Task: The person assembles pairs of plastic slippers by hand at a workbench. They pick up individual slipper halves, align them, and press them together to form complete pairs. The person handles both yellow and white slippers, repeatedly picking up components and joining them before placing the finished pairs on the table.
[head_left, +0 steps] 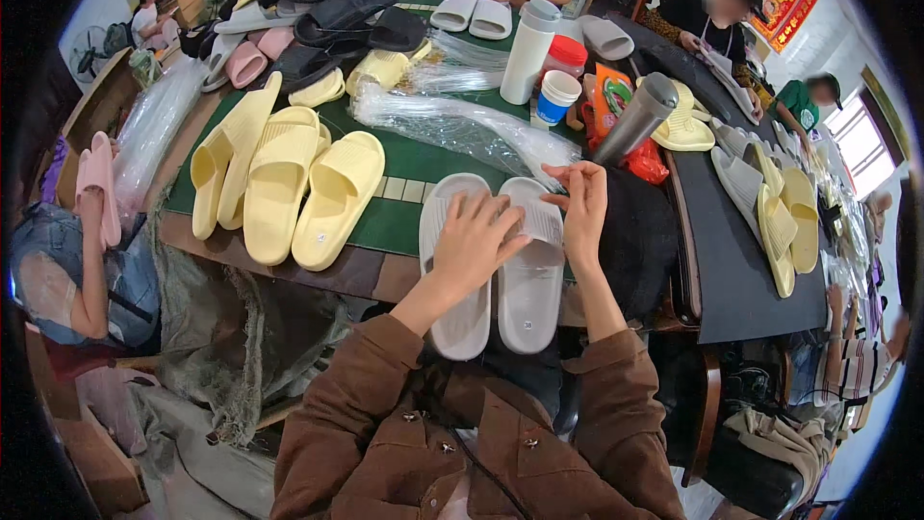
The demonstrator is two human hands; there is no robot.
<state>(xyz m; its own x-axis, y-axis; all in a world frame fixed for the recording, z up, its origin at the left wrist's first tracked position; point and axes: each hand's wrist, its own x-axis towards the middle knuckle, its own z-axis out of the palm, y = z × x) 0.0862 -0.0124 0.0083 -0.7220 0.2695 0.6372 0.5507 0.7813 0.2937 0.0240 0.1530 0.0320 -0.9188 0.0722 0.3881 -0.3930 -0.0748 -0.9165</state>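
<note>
A pair of light grey slippers sits side by side in front of me, partly over the table's near edge. My left hand (478,241) lies over the strap of the left slipper (459,313), fingers spread, their tips toward the right slipper (529,294). At the outer side of the right slipper's strap is my right hand (582,212). Its thumb and forefinger stand apart near the toe end, and nothing shows between them. Just beyond the toes lie clear plastic bags (462,125). To the left rest several pale yellow slippers (339,197).
A white bottle (529,53), a paper cup (556,99), a red-lidded jar (566,56) and a steel tumbler (637,120) stand beyond my right hand. Mixed slippers (346,14) pile up at the far left. Co-workers sit around; one holds a pink slipper (96,188).
</note>
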